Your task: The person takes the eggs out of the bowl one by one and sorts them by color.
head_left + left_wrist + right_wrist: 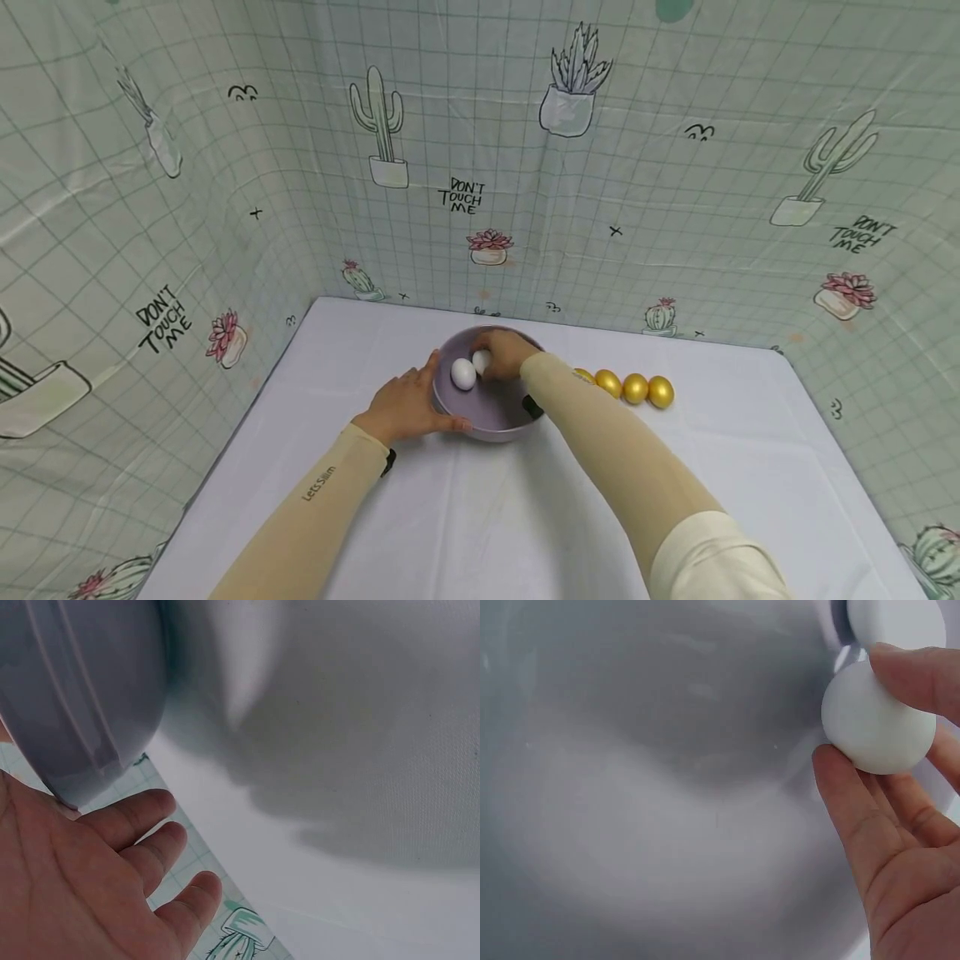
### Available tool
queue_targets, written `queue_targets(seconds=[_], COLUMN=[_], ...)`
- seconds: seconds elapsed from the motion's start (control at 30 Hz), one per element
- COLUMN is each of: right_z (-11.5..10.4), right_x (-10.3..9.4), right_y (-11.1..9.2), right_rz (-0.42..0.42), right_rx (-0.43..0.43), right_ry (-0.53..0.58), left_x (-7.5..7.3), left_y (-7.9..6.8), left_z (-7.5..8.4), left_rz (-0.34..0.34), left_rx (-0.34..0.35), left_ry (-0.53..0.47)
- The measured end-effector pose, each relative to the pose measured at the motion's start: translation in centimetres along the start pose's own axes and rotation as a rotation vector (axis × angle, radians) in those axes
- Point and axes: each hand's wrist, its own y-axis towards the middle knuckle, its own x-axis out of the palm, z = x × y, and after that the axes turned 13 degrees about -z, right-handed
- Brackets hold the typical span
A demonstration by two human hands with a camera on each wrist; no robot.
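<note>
A mauve bowl point(498, 408) sits on the white table. My left hand point(408, 406) rests against its near left side, thumb along the front rim and the index finger up the left side. In the left wrist view, the other fingers point(154, 859) of that hand extend loosely below the bowl point(82, 690). My right hand point(506, 354) reaches inside the bowl and holds a white egg point(877, 720) between thumb and fingers. Beside it in the bowl lies another white egg point(463, 374). In the right wrist view, a white egg point(900, 622) shows partly, behind the thumb.
Several golden eggs point(635, 389) stand in a row right of the bowl, partly hidden by my right forearm. A printed cloth point(525, 183) with cactus drawings hangs behind the table point(750, 467) and along its sides.
</note>
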Motion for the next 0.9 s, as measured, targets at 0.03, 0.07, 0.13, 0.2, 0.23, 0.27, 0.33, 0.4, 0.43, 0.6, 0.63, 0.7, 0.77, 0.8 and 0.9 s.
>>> queue_targets(seconds=[0.03,0.07,0.13,0.2,0.23,0.27,0.33,0.4,0.43,0.6,0.63,0.7,0.77,0.8,0.9], right_z=[-0.1,-0.2,-0.3,-0.3,-0.3,-0.2,0.0,0.3,0.4,0.6,0.6,0.8,1.1,1.2,1.4], right_x=[-0.2,-0.4,-0.8,-1.1,-1.3,-1.5,-1.9,-2.3,-2.5,-3.6,-3.8,-4.2,-4.5,-4.6,-5.0], right_y=[-0.3,-0.5,-1.1,-1.7,-1.9,-2.1,-2.4,-2.8,-3.1,-5.0,-5.5,-6.4,-7.2,-7.5,-8.9], right_rz=[0.001,0.003,0.004,0.009,0.014,0.021,0.039,0.058,0.064,0.080,0.082,0.081,0.086,0.090,0.103], right_rx=[0.005,0.004,0.005,-0.005,-0.009,-0.015,-0.028,-0.040,-0.048,-0.094,-0.102,-0.114,-0.122,-0.127,-0.139], right_ry=[0.006,0.011,0.026,0.049,0.055,0.062,0.068,0.069,0.072,0.085,0.092,0.115,0.130,0.138,0.153], left_x=[0.0,0.0,0.0,-0.1,-0.1,-0.1,-0.1,-0.1,-0.1,-0.1,-0.1,-0.1,-0.1,-0.1,0.0], left_y=[0.0,0.0,0.0,0.0,-0.1,-0.1,-0.1,-0.1,0.0,-0.1,-0.1,-0.1,-0.1,0.0,-0.1], left_z=[0.0,0.0,0.1,0.2,0.2,0.2,0.2,0.2,0.2,0.2,0.3,0.3,0.3,0.3,0.3], left_rz=[0.001,0.004,0.004,0.003,0.004,0.004,-0.004,-0.009,-0.014,-0.030,-0.031,-0.034,-0.038,-0.039,-0.039], left_rx=[0.000,0.001,0.001,0.003,0.005,0.007,0.004,0.002,-0.001,-0.014,-0.014,-0.017,-0.023,-0.025,-0.029], left_ry=[0.000,-0.001,-0.003,-0.009,-0.011,-0.013,-0.012,-0.011,-0.011,-0.016,-0.020,-0.021,-0.025,-0.025,-0.031])
